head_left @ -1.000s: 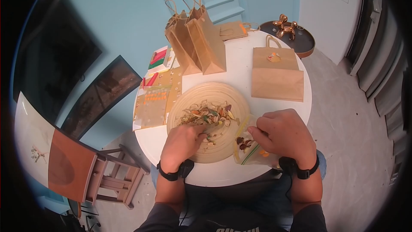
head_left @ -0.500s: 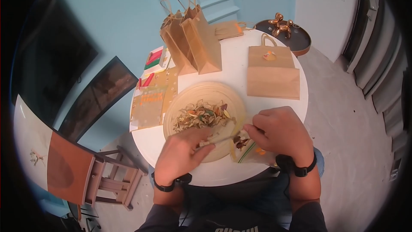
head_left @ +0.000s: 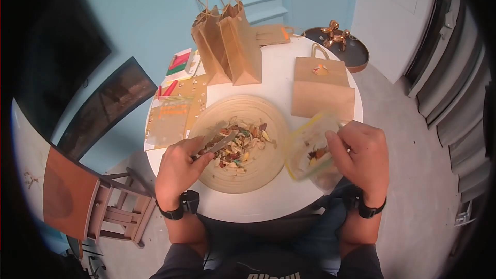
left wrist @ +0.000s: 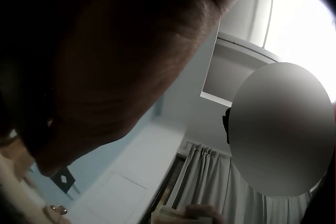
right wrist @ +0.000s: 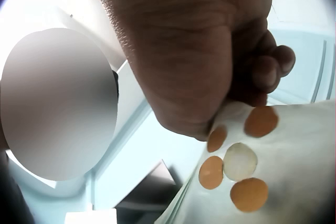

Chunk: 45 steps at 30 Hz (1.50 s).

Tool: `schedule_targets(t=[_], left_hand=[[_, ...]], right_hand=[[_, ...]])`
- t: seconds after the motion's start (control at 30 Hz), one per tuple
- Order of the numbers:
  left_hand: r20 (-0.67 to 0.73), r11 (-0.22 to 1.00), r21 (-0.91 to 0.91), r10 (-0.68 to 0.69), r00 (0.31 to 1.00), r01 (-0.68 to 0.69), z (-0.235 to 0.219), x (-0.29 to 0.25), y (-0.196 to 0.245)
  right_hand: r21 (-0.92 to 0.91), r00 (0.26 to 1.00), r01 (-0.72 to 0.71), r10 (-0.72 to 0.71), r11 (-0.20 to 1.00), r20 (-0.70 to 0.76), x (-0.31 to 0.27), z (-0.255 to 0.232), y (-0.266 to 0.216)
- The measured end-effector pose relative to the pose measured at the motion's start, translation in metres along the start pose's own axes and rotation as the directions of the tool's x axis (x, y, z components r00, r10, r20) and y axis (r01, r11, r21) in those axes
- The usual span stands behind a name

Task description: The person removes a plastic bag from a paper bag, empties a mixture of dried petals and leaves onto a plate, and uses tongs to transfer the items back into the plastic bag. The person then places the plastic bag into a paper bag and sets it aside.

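Note:
My left hand (head_left: pixel 178 169) grips a pair of tongs (head_left: pixel 223 142), whose two arms stand apart over the left side of a heap of dried petals and leaves (head_left: pixel 247 150). The heap lies on a round pale woven tray (head_left: pixel 248 184). On the right, my right hand (head_left: pixel 362 156) pinches a clear zip bag (head_left: pixel 297 157) by its edge, and some dark and yellow dried pieces show inside. In the right wrist view, orange dots and one pale dot mark the bag (right wrist: pixel 299 171). The left wrist view shows the left hand (left wrist: pixel 121 77) darkly, with the tongs hidden.
Two upright paper bags (head_left: pixel 245 57) stand at the back of the white round table (head_left: pixel 227 212). Another paper bag (head_left: pixel 323 93) lies at the right. A clear packet (head_left: pixel 168 124) and red sticks (head_left: pixel 168 89) are at the left. A wooden chair (head_left: pixel 121 206) stands beside the table.
My left hand with the tongs has moved left from the bag's mouth back over the heap. The right hand has lifted and tilted the bag, which has shifted slightly right.

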<state>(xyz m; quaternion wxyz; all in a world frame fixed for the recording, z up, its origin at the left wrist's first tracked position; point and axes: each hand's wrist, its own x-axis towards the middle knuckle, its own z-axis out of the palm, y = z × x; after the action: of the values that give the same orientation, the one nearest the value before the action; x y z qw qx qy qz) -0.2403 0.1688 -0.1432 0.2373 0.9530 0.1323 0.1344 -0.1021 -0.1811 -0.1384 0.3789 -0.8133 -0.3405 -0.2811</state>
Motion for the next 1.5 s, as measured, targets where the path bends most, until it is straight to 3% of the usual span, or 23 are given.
schedule_targets(t=[0.17,0.33,0.53,0.63,0.83,1.23,1.5], left_hand=[[-0.014,0.989,0.149,-0.018,1.000,0.020,0.009,0.009,-0.032],[0.082,0.981,0.175,-0.101,0.991,0.086,0.017,0.023,-0.046],[0.218,0.988,0.114,-0.130,0.967,0.107,0.023,0.031,-0.037],[0.279,0.996,0.087,-0.059,0.959,0.036,0.025,0.031,-0.033],[0.212,0.987,0.145,0.036,0.977,-0.067,0.035,0.029,-0.036],[0.154,0.990,0.138,-0.002,0.988,-0.020,0.036,0.027,-0.031],[0.088,0.998,0.057,0.036,0.995,-0.041,0.012,0.011,-0.013]], right_hand=[[0.010,1.000,-0.011,0.011,1.000,-0.016,0.002,0.010,-0.001],[0.000,1.000,0.001,-0.001,1.000,0.024,0.001,0.015,-0.001],[-0.003,0.997,-0.009,0.010,1.000,0.076,0.003,0.022,-0.004],[0.004,0.995,-0.021,0.021,1.000,0.098,0.003,0.023,-0.005],[0.002,0.992,-0.006,0.006,1.000,0.124,0.004,0.027,-0.008],[0.040,0.985,0.033,-0.039,0.999,0.165,0.004,0.034,-0.011],[0.068,0.977,0.036,-0.050,0.997,0.207,0.004,0.045,-0.009]])
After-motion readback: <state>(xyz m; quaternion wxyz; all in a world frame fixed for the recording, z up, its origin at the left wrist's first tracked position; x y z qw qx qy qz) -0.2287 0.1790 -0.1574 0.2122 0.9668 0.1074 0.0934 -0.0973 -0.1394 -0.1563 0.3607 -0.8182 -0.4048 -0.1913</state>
